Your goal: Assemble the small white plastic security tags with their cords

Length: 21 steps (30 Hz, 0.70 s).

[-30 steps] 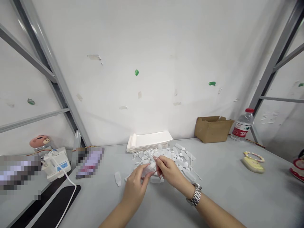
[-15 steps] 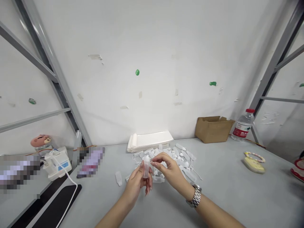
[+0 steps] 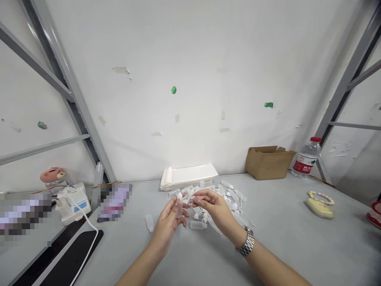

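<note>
My left hand (image 3: pixel 166 224) is closed round a small translucent dropper bottle (image 3: pixel 179 206), held upright with its white pointed top up. Just to the right of the bottle, my right hand (image 3: pixel 216 208) has thumb and fingertips pinched together over the pile; what they hold, if anything, is too small to make out. Around and behind the right hand spreads a heap of small clear bottles and white caps (image 3: pixel 235 195). One clear bottle (image 3: pixel 198 225) lies on its side in front of the heap, and a flat translucent piece (image 3: pixel 149 223) rests alone left of my left hand.
Stacked white trays (image 3: pixel 190 173) stand against the wall behind the heap. Farther right are a cardboard box (image 3: pixel 269 163), a water bottle (image 3: pixel 306 159) and a yellow case with a beaded strap (image 3: pixel 320 208). At left lie a phone (image 3: pixel 116 202), a power strip (image 3: pixel 73 204) and a white cable (image 3: pixel 89 224).
My left hand has shifted slightly left with the dropper bottle, which now stands apart from my right fingertips. My right hand has moved a little right and lower over the heap.
</note>
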Each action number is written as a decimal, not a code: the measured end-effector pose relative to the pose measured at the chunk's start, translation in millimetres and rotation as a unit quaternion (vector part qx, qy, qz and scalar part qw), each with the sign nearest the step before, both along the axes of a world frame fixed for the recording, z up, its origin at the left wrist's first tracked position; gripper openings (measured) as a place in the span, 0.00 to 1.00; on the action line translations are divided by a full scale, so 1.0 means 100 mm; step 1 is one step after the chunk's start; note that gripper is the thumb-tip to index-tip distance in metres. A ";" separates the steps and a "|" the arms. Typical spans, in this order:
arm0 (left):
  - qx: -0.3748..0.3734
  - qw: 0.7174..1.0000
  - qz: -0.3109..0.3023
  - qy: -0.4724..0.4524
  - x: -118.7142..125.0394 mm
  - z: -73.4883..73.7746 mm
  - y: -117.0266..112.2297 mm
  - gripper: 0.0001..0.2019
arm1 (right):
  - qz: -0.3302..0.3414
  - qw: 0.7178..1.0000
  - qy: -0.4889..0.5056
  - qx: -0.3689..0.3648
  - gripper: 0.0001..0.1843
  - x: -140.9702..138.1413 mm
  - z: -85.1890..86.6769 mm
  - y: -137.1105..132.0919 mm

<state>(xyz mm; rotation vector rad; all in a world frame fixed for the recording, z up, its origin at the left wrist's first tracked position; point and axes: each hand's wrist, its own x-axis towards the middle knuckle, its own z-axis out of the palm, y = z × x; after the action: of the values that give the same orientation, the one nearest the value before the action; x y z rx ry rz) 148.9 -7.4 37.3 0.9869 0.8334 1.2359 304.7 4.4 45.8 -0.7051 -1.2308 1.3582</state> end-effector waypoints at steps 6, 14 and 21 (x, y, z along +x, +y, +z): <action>0.000 1.000 -0.013 -0.017 0.04 0.00 -0.03 0.20 | -0.038 0.998 0.032 -0.044 0.10 -0.02 -0.04 0.02; 0.014 1.000 -0.023 0.002 0.05 -0.04 -0.04 0.18 | -0.071 0.988 0.087 -0.102 0.13 -0.06 -0.04 -0.02; 0.045 0.997 0.008 0.059 0.06 -0.07 -0.03 0.17 | -0.087 0.983 0.123 -0.105 0.19 -0.08 -0.05 -0.04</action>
<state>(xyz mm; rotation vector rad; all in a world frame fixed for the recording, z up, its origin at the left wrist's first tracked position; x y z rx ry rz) 155.1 -10.0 30.5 1.1367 0.8859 1.2471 296.7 0.9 41.1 -0.7476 -0.8184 1.3937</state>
